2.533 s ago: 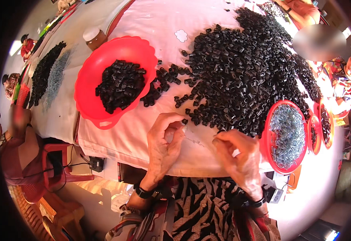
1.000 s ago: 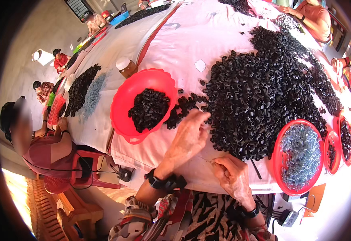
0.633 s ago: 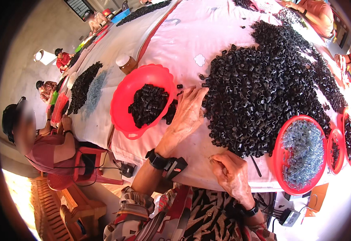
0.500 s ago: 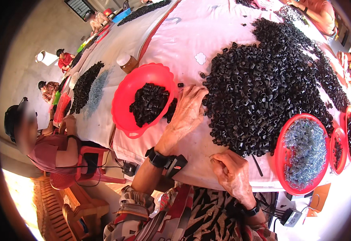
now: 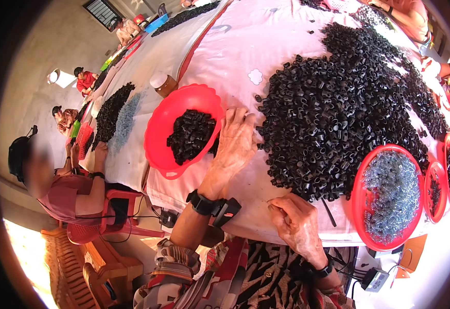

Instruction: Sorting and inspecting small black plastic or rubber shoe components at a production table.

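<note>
My left hand (image 5: 234, 141) is bent palm-down on the pink cloth, between a red scalloped basin (image 5: 156, 135) and a large heap of short black tubular plastic pieces (image 5: 338, 113). Its fingers curl downward and their tips are hidden, so what they hold does not show. More black pieces (image 5: 191, 135) lie inside the basin, and a few are partly covered beside my left hand. My right hand (image 5: 298, 222) is closed in a pinch near the table's front edge, below the heap. Anything between its fingertips is too small or hidden to name.
A red basin (image 5: 358, 206) of small clear bluish pieces (image 5: 392, 198) stands right of my right hand, with smaller red dishes (image 5: 430, 210) beyond. A thin black stick (image 5: 329, 212) lies by the heap. A jar (image 5: 164, 85) stands behind the scalloped basin. A person (image 5: 60, 190) sits at the left.
My left hand has moved slightly left, away from the heap toward the scalloped basin, and now covers a loose black piece seen before. My right hand has stayed nearly still.
</note>
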Available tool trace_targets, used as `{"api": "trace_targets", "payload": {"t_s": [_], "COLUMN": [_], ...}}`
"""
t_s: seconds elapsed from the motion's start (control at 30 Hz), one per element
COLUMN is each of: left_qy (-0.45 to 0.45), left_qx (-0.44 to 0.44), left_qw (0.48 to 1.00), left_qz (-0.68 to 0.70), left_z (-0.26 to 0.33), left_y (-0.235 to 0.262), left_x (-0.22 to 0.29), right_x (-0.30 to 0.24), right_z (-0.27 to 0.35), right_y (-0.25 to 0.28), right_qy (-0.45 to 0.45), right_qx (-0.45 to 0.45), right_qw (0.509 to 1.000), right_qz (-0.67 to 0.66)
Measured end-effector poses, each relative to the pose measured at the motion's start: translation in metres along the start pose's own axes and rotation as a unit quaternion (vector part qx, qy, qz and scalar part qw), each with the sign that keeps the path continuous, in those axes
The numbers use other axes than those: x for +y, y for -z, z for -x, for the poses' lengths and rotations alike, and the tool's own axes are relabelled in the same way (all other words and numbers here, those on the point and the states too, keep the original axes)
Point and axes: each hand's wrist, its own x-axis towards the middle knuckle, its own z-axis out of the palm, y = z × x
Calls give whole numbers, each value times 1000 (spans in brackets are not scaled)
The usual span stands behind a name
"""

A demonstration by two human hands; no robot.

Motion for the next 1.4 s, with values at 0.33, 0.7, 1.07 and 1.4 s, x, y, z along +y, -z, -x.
{"api": "trace_targets", "payload": {"t_s": [0.33,0.7,1.07,1.4], "left_qy": [-14,62,74,126], "left_qx": [-81,-122,-9,-27], "left_qw": [992,957,910,909], "left_qz": [93,256,408,397], "left_z": [5,44,74,102], "left_y": [6,30,29,52], "left_x": [11,34,49,44], "right_x": [-2,-2,-4,-4], "right_z": [-1,-1,-2,-5], "right_y": [-1,-2,-4,-4], "right_qy": [0,9,-9,-14], "right_qx": [-8,-8,-17,-29], "right_qw": [1000,1000,1000,998], "right_qz": [-1,21,25,62]}}
